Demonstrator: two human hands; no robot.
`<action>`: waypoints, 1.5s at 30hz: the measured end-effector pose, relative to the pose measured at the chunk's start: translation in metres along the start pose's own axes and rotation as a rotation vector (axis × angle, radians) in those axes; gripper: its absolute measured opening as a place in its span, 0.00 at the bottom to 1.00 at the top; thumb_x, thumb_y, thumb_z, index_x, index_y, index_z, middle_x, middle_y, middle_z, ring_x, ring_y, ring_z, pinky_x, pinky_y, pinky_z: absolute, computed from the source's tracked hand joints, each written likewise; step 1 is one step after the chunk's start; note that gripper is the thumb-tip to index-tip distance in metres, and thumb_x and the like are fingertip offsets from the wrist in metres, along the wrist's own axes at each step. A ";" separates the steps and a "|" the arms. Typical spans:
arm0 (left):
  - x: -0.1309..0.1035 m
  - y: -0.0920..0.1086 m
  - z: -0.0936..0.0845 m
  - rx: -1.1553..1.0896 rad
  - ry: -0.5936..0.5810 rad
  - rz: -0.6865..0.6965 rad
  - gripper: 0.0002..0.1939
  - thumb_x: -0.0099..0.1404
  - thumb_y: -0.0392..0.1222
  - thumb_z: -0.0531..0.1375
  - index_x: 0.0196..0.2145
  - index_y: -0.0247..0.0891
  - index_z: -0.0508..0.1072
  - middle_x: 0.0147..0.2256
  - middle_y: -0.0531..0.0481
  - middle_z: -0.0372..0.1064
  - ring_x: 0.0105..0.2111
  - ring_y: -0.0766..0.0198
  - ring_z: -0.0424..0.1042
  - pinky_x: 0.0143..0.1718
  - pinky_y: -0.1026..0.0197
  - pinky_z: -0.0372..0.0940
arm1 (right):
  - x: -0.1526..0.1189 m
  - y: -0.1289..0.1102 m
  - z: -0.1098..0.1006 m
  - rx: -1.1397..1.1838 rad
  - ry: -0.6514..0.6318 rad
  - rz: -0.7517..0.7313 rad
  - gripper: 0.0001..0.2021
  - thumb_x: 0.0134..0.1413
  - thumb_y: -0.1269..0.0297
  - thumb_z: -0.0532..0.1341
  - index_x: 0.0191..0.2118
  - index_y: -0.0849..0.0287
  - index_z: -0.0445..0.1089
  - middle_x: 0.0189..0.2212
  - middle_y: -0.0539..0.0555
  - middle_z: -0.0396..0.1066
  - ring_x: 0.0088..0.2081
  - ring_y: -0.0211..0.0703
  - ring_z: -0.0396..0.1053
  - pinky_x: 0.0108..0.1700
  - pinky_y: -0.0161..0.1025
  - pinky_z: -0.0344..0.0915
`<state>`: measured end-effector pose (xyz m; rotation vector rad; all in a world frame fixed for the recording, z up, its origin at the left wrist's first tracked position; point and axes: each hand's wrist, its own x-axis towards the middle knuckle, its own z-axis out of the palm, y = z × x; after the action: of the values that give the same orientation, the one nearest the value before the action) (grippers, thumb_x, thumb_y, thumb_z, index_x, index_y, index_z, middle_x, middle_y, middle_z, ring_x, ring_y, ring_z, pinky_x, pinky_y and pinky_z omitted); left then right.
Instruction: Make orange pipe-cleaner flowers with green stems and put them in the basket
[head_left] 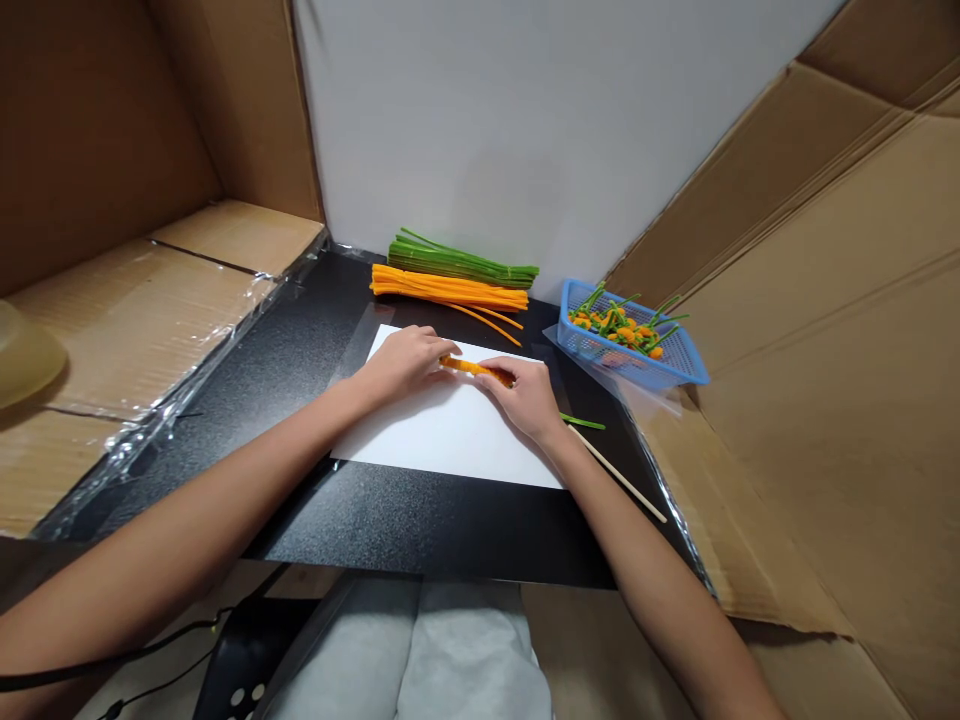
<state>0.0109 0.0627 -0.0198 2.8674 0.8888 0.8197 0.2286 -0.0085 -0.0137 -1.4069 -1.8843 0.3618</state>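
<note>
Over a white sheet of paper (442, 430), an orange pipe cleaner (463, 367) stretches between my two hands. It looks coiled or wound along its length. My left hand (411, 362) pinches its left end with closed fingers. At the other end, the fingers of my right hand (521, 390) are closed around it, hiding part of it. Behind the paper lie a bundle of orange pipe cleaners (450, 288), a few of them loose, and a bundle of green pipe cleaners (465, 262).
A blue basket (622, 362) with several orange and green pipe-cleaner pieces stands at the back right. A thin pale stick (619, 473) and a green pipe cleaner (585, 421) lie right of the paper. Cardboard walls (817, 300) flank the black table (375, 515).
</note>
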 end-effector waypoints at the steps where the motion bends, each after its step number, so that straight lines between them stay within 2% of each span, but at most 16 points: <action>1: 0.000 -0.002 -0.002 0.009 0.001 -0.024 0.13 0.63 0.42 0.62 0.44 0.36 0.78 0.37 0.41 0.77 0.37 0.55 0.73 0.36 0.58 0.65 | 0.001 0.001 -0.002 -0.011 0.007 0.009 0.07 0.55 0.65 0.64 0.38 0.56 0.80 0.38 0.55 0.81 0.37 0.47 0.76 0.44 0.43 0.69; 3: 0.000 -0.006 -0.006 0.027 0.002 -0.049 0.12 0.64 0.41 0.61 0.44 0.36 0.78 0.38 0.41 0.77 0.38 0.54 0.73 0.37 0.57 0.65 | 0.002 0.002 -0.005 -0.026 0.011 0.021 0.08 0.55 0.64 0.64 0.38 0.56 0.80 0.38 0.55 0.81 0.37 0.47 0.76 0.44 0.43 0.69; 6: 0.000 -0.009 -0.007 0.058 -0.016 0.001 0.10 0.67 0.38 0.58 0.39 0.37 0.80 0.36 0.43 0.77 0.37 0.56 0.72 0.38 0.58 0.62 | 0.003 0.003 -0.007 -0.024 -0.004 0.010 0.08 0.55 0.64 0.64 0.39 0.56 0.79 0.39 0.55 0.81 0.38 0.48 0.76 0.45 0.43 0.69; 12: 0.001 -0.003 -0.001 0.080 -0.056 0.111 0.08 0.66 0.36 0.60 0.34 0.37 0.80 0.31 0.45 0.77 0.36 0.57 0.71 0.36 0.57 0.58 | 0.002 0.003 -0.004 -0.016 -0.029 -0.030 0.07 0.55 0.65 0.65 0.38 0.57 0.79 0.37 0.55 0.81 0.37 0.46 0.76 0.43 0.42 0.69; 20: 0.001 0.001 0.001 0.127 -0.054 0.125 0.09 0.66 0.34 0.59 0.30 0.35 0.77 0.30 0.45 0.76 0.34 0.57 0.69 0.34 0.56 0.55 | -0.002 -0.003 0.003 -0.013 -0.052 -0.027 0.07 0.57 0.63 0.64 0.39 0.58 0.79 0.37 0.56 0.80 0.37 0.46 0.75 0.42 0.41 0.68; 26: 0.002 0.002 -0.001 0.109 -0.035 0.133 0.09 0.67 0.36 0.59 0.33 0.37 0.79 0.29 0.46 0.75 0.33 0.58 0.68 0.32 0.57 0.54 | 0.000 -0.003 0.001 0.031 -0.057 0.005 0.08 0.55 0.64 0.65 0.40 0.57 0.79 0.39 0.55 0.80 0.39 0.47 0.76 0.45 0.41 0.68; 35: 0.001 0.001 0.000 0.100 -0.021 0.107 0.08 0.66 0.36 0.60 0.34 0.39 0.81 0.31 0.47 0.78 0.34 0.58 0.69 0.33 0.57 0.55 | 0.000 -0.004 -0.002 0.007 0.006 -0.029 0.07 0.56 0.66 0.63 0.32 0.58 0.80 0.31 0.54 0.80 0.31 0.45 0.75 0.37 0.39 0.67; 39: 0.002 0.001 -0.003 0.086 -0.021 0.069 0.09 0.67 0.36 0.60 0.35 0.39 0.81 0.32 0.46 0.78 0.34 0.58 0.69 0.33 0.58 0.56 | 0.001 -0.002 -0.004 0.002 0.032 -0.025 0.08 0.58 0.66 0.62 0.35 0.58 0.81 0.34 0.56 0.81 0.34 0.46 0.76 0.40 0.40 0.68; 42: 0.001 0.001 -0.005 0.088 -0.026 0.056 0.10 0.67 0.36 0.59 0.34 0.39 0.81 0.32 0.46 0.78 0.34 0.59 0.69 0.33 0.59 0.56 | 0.002 0.002 -0.003 0.013 0.003 -0.013 0.08 0.57 0.66 0.63 0.38 0.58 0.80 0.38 0.56 0.81 0.38 0.47 0.77 0.43 0.42 0.69; 45: 0.001 0.000 -0.006 0.110 -0.036 0.054 0.10 0.68 0.36 0.59 0.35 0.39 0.81 0.32 0.46 0.78 0.34 0.59 0.69 0.33 0.59 0.57 | 0.002 0.004 -0.003 -0.024 -0.020 -0.026 0.06 0.55 0.66 0.66 0.38 0.58 0.80 0.37 0.55 0.81 0.37 0.47 0.77 0.43 0.41 0.70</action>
<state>0.0088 0.0628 -0.0145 3.0027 0.8830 0.7434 0.2333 -0.0058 -0.0137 -1.3981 -1.9269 0.3427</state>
